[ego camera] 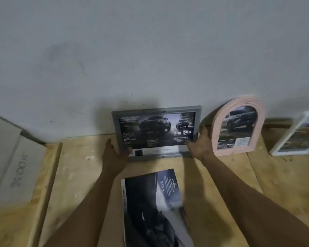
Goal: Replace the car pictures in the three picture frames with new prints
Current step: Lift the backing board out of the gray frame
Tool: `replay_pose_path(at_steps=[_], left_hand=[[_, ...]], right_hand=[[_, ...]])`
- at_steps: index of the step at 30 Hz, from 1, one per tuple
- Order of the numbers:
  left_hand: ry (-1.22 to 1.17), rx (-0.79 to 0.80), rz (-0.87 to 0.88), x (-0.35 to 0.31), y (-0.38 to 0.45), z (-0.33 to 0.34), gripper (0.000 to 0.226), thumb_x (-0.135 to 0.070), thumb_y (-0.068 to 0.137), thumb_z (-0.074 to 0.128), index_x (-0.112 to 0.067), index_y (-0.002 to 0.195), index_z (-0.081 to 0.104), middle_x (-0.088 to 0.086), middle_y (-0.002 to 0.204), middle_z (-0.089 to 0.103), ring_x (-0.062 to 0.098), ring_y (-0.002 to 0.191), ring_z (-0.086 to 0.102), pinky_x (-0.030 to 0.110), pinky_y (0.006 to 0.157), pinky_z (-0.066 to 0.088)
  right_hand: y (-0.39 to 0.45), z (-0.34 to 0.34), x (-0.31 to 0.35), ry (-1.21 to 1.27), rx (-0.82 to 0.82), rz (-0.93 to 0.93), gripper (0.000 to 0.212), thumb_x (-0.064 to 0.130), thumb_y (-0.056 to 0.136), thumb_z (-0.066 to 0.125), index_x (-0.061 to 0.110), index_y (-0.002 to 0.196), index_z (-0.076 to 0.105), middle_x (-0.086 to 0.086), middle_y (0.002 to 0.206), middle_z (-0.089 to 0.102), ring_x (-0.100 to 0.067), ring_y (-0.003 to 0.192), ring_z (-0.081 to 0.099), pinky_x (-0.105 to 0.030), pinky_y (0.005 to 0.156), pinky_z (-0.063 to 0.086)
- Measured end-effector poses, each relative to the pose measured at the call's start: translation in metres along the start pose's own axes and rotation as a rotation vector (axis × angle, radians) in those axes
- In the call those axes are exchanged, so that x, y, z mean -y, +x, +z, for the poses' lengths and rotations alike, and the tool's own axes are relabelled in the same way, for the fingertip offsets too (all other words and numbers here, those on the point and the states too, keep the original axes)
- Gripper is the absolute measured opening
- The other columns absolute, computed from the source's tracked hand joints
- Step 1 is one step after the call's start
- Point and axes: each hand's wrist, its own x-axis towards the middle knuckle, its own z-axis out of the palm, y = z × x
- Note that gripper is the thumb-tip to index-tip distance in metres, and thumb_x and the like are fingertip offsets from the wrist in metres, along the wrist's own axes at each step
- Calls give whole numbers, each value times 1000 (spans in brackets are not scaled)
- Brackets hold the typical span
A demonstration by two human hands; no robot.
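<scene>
Dark brochure [153,207] lying before you, pink arched frame [237,125] leaning alongside, your left hand [114,155] and right hand [198,147] gripping the grey frame [157,111], fingers curling round its lower corners, truck print [155,131] showing.

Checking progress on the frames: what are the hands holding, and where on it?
Both hold the grey frame leaning against the wall: left hand at its lower left corner, right hand at its lower right corner.

Three frames lean on wall: rectangular frame [156,131] left, arched frame [237,125] middle, third frame [296,134] right; brochure [153,207] lies before rectangular frame.
</scene>
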Motion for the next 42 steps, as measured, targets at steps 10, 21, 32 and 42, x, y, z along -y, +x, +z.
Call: replay_pose_path(at_steps=[10, 21, 32, 42], left_hand=[[40, -87, 92, -9, 15, 10, 55, -22, 84, 76, -2, 124, 43, 14, 119, 61, 36, 106, 60, 36, 76, 45], [-410, -254, -104, -40, -76, -14, 69, -74, 90, 31, -16, 121, 51, 9, 113, 59, 32, 101, 57, 51, 95, 48], [-860, -353, -70, -116, -247, 86, 71, -72, 93, 23, -18, 114, 64, 6, 99, 72, 27, 88, 71, 45, 82, 58], [-1129, -69, -70, -128, -338, 143, 25, -30, 92, 38, -21, 75, 54, -1, 68, 54, 11, 61, 52, 20, 52, 44]], right_hand=[[15, 7, 9, 1, -37, 45, 44, 6, 90, 61, 12, 128, 40, -10, 121, 60, -30, 110, 59, -39, 91, 48], [-53, -40, 8, 239, 36, -50, 43, 47, 99, 38, 18, 127, 54, -6, 114, 66, -22, 98, 63, -42, 90, 51], [-116, -215, -64, 823, 83, 281, 42, 53, 93, 44, 19, 108, 64, -4, 94, 65, -18, 76, 58, -28, 55, 41], [-139, -319, -158, 1118, 118, 175, 23, 24, 92, 48, 12, 103, 64, -10, 94, 61, -19, 79, 52, -26, 54, 44]])
